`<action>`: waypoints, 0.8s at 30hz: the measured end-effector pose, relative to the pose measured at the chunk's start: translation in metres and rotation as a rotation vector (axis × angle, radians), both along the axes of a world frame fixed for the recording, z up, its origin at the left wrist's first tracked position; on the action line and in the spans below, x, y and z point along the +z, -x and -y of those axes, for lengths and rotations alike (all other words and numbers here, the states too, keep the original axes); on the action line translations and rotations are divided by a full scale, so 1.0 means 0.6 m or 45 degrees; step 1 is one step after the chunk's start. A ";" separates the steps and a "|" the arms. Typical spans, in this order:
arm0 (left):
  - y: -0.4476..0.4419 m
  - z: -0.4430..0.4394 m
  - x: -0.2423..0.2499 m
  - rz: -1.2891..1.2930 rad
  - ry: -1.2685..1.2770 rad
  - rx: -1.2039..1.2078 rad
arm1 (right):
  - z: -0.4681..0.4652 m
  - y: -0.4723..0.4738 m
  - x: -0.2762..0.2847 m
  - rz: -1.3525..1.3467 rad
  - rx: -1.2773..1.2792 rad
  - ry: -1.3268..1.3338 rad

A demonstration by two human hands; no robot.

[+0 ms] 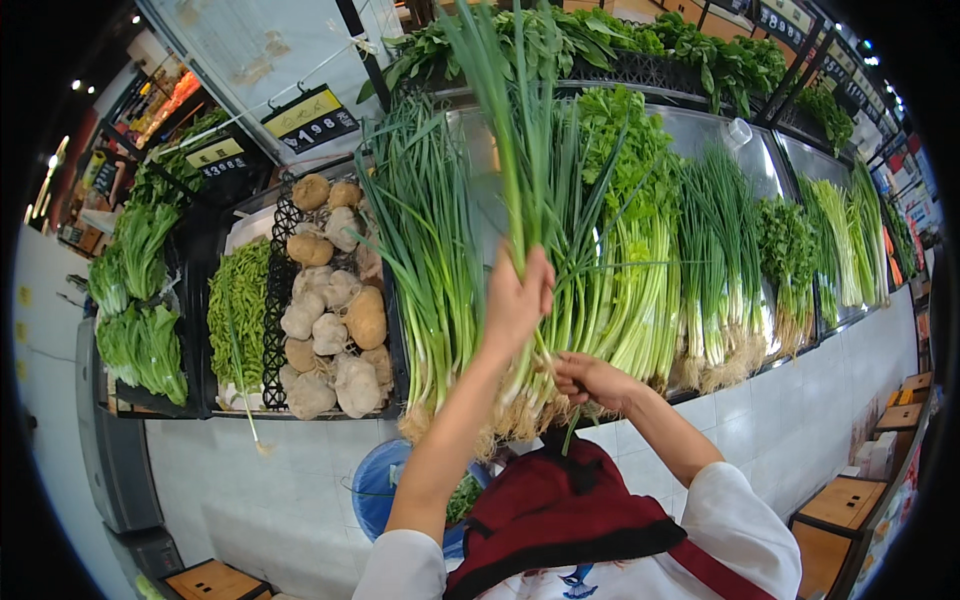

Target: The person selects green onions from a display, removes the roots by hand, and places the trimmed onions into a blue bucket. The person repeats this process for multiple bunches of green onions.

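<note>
My left hand (517,296) grips a bunch of long green scallions (516,150), held up over the display with the leaves pointing away from me. My right hand (596,381) is lower and to the right, by the pale root ends, its thumb and fingers pinched on a thin stalk (546,352). Beneath and beside the hands lies a row of leafy scallions (442,292), their hairy roots towards me. Celery (637,277) adjoins them on the right. A dark red apron (555,510) covers part of my front.
Left of the scallions stand a crate of brown root vegetables (330,330) and green pods (238,315), with a loose scallion (238,360) across the pods. A blue bin (373,487) holding green scraps stands below. Bundled chives (720,247) lie right. Price signs (309,118) hang above.
</note>
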State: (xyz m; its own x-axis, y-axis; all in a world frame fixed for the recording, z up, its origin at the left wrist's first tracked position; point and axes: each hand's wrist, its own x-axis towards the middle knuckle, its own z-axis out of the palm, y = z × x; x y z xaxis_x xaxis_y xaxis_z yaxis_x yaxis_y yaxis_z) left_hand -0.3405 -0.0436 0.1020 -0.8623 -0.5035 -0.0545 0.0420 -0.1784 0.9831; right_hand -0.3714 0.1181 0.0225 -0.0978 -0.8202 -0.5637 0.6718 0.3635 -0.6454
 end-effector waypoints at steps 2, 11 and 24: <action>-0.017 -0.032 -0.036 0.195 -0.186 -0.113 | 0.016 0.035 -0.025 0.178 -0.031 0.006; -0.119 -0.070 -0.138 0.593 0.102 -0.302 | 0.178 0.275 -0.011 -0.147 -0.378 0.293; -0.002 -0.053 -0.302 1.039 1.441 0.008 | 0.280 0.357 0.090 -2.363 -0.008 0.220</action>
